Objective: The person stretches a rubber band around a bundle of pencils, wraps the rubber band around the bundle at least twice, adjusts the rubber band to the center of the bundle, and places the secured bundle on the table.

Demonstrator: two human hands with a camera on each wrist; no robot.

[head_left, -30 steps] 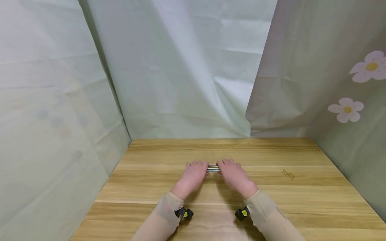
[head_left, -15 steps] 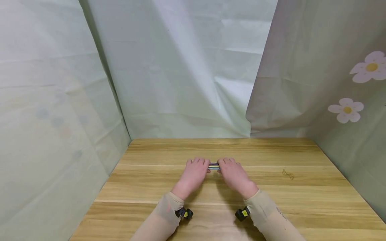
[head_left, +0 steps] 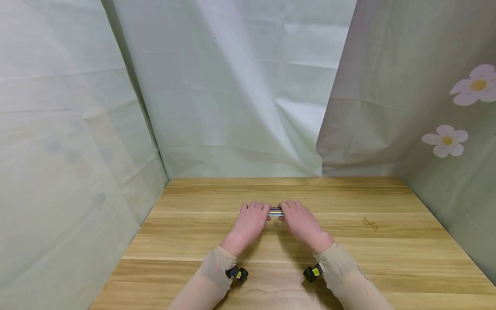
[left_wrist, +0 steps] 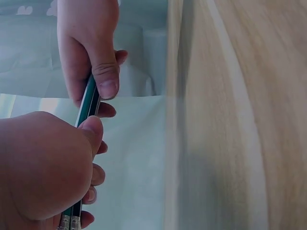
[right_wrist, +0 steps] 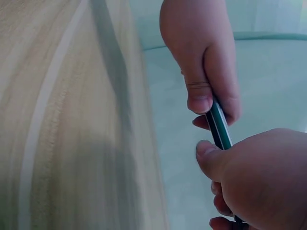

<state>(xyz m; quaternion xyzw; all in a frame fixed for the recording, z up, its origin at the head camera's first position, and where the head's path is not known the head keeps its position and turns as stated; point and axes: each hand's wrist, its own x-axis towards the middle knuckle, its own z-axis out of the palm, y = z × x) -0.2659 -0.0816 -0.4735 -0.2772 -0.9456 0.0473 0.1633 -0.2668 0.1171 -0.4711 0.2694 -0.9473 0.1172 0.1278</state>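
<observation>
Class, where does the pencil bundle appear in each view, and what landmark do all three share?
Head: pencil bundle, below and slightly right of centre, showing between left hand and right hand.
Left wrist: pencil bundle, left of centre.
Right wrist: pencil bundle, right of centre.
Shared landmark: wooden table.

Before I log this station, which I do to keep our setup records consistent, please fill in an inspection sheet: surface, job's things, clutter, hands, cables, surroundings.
Surface: wood-grain table with pale lines running across it.
Job's things: bundle of pencil-like sticks, some dark green; exact count hidden.
Clutter: thin yellowish looped band on the table, beyond the right hand on its outer side.
Hands: left hand and right hand both grip the bundle, a short stretch showing between them.
Cables: nothing seen.
Surroundings: pale, creased sheeting; printed flowers at right.
</observation>
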